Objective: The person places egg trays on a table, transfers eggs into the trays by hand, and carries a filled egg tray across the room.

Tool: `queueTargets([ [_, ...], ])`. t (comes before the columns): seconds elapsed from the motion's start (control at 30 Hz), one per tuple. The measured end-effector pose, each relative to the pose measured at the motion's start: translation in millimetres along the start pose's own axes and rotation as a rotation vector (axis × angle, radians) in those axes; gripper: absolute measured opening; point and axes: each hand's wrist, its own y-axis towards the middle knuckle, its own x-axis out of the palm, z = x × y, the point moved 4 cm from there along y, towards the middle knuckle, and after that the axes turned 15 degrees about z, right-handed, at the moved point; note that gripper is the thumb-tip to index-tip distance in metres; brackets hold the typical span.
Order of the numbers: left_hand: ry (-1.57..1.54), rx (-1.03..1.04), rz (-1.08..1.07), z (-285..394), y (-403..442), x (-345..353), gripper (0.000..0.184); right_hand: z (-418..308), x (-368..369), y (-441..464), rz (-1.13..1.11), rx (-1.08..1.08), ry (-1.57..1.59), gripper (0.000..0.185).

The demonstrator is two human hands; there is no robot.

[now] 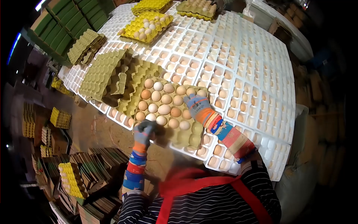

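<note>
A pulp tray [192,136] with brown and white eggs lies in front of me; several cups at its near right corner hold no egg. My right hand [197,104], in a grey and orange glove, rests over the tray's right side, fingers at the eggs there; what they hold, if anything, is hidden. My left hand [146,128], gloved in grey, is at the tray's near left edge, fingers curled and partly blurred beside a white egg [151,117]. Beneath and around the tray are white trays [220,84] of eggs in square compartments.
Stacked empty pulp trays [102,74] stand to the left, with more [84,46] behind. A yellow tray [147,28] with eggs sits farther back, near another pulp tray of eggs [197,9]. Flattened cardboard [100,168] and yellow trays [71,181] are at lower left.
</note>
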Motion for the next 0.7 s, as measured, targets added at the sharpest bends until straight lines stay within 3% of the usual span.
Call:
queueTargets([
  [0.03, 0.306, 0.395, -0.047, 6.6, -1.7, 15.9, 0.027, 1.1, 2.7, -0.6, -0.013, 0.003, -0.012, 0.039],
  [0.1, 0.709, 0.833, -0.008, 56.2, -28.0, 53.1, 0.039, 26.9, -1.9, -8.7, 0.146, 0.287, 0.493, 0.042],
  [0.13, 0.923, 0.881, -0.108, 44.7, -25.5, 64.3, 0.046, 44.4, -3.8, -14.0, 0.231, 0.421, 0.744, 0.043],
  [0.17, 1.138, 0.924, -0.203, 23.3, -18.0, 72.7, 0.054, 60.7, 12.4, -21.2, 0.133, 0.675, 1.413, 0.048],
  [0.2, 1.12, 1.05, -0.196, 24.2, -14.4, 78.5, 0.051, 62.0, 7.3, -15.3, 0.147, 0.592, 1.256, 0.048],
  [0.3, 0.579, 0.621, -0.142, 34.6, -0.2, 58.2, 0.047, 64.1, -6.9, -1.3, 0.186, 0.38, 0.783, 0.048],
  [0.37, 0.002, 0.258, -0.124, 14.1, 23.7, 41.5, 0.049, 61.6, -20.2, 7.0, 0.192, 0.253, 0.465, 0.048],
  [0.4, 0.058, 0.396, -0.084, 25.8, 23.8, 41.5, 0.048, 45.1, -34.8, 22.2, 0.017, 0.212, 0.14, 0.045],
  [0.43, 0.108, 0.536, -0.057, 40.0, 22.0, 45.6, 0.048, 39.4, -16.6, 31.1, 0.012, 0.107, -0.098, 0.046],
  [0.5, 0.726, 0.932, -0.075, 59.7, 11.6, 65.1, 0.051, 24.1, 20.9, 53.4, -0.137, -0.087, -0.322, 0.046],
  [0.53, 0.936, 0.981, -0.093, 54.2, 17.5, 78.7, 0.054, 29.0, 53.0, 59.2, -0.026, -0.05, -0.376, 0.043],
  [0.57, 1.216, 0.996, -0.099, 52.7, 19.9, 91.6, 0.054, 36.6, 65.7, 60.3, 0.029, -0.047, -0.296, 0.04],
  [0.6, 1.448, 1.037, -0.1, 36.4, 32.5, 101.6, 0.048, 35.4, 21.6, 45.1, 0.019, 0.005, -0.186, 0.038],
  [0.63, 1.504, 1.134, -0.126, 26.3, 43.5, 109.4, 0.039, 44.2, -12.8, 25.0, 0.086, 0.251, 0.077, 0.042],
  [0.67, 1.523, 1.013, -0.226, 33.9, 46.4, 117.0, 0.035, 55.0, -40.1, 1.4, 0.123, 0.516, 0.286, 0.045],
  [0.7, 1.492, 1.057, -0.198, 25.7, 60.4, 113.1, 0.035, 73.2, -6.3, -26.5, 0.288, 0.576, 0.361, 0.059],
])
